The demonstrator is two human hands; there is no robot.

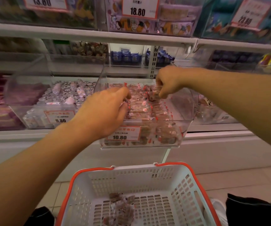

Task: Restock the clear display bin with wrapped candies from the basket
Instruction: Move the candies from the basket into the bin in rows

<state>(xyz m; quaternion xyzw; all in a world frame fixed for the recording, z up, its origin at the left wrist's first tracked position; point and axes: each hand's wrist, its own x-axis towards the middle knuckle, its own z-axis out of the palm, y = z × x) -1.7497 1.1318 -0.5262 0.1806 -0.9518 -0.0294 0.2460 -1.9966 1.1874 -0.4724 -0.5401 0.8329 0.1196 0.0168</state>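
- Head view: both hands reach into the clear display bin (186, 101), which sits on a white shelf (213, 128) and carries a price tag (123, 133) reading 10.80 on its front wall.
- The left hand (105, 111) is over the bin's left side, its fingers curled down onto the wrapped candies (144, 108); its grip looks closed on a few of them, though the fingertips are hidden among the wrappers.
- The right hand (167, 82) is at the bin's back right, fingers bent in a pinch on candies at the top of the pile.
- The candies, brown in clear wrappers with red ends, fill the bin nearly to the rim.
- Below, the white basket (147, 176) with an orange rim stands on the tiled floor (221, 181); a small heap of leftover candies (121, 207) lies on its bottom, at the left.
- A neighbouring bin (33, 98) to the left holds silver-wrapped sweets.
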